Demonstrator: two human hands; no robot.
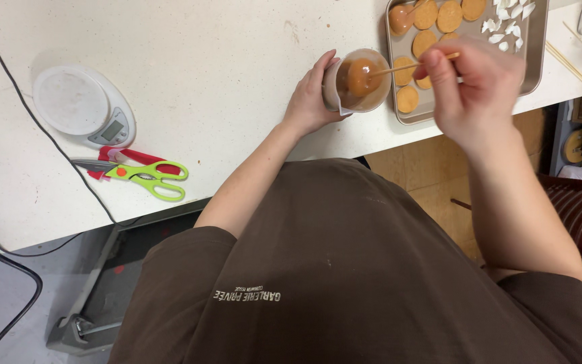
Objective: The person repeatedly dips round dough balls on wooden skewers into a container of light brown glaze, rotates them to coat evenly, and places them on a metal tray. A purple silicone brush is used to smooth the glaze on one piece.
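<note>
Pale speckled worktop (223, 81), viewed from above, filling the upper two thirds of the frame; brown floor and a dark slatted rack at lower right. Item, upper centre: small clear cup (358, 82) of amber syrup, wrapped by the left hand (311, 94), fingers closed about its side, the cup tipped toward the right and close to the table edge. Item: round coated ball (362, 76) on a wooden skewer (412, 66), sitting inside the cup; the right hand (469, 84) pinches the skewer's far end between closed fingers. Item, upper right: metal tray (537, 54) with flat orange discs (407, 98), one more coated ball on a stick and white scraps. Item, upper left: white kitchen scale (82, 104); below it, green scissors (146, 176) lying over a red-handled tool; a black cable (35, 121) crosses the surface. Risks, as judged — the tilted cup could spill syrup over its low lip onto the worktop or lap if tipped further; the ball could slip off the skewer into the syrup if turned too hard; drips may fall between cup and tray, there being a bare gap — sticky syrup near the edge could also run to the floor.
</note>
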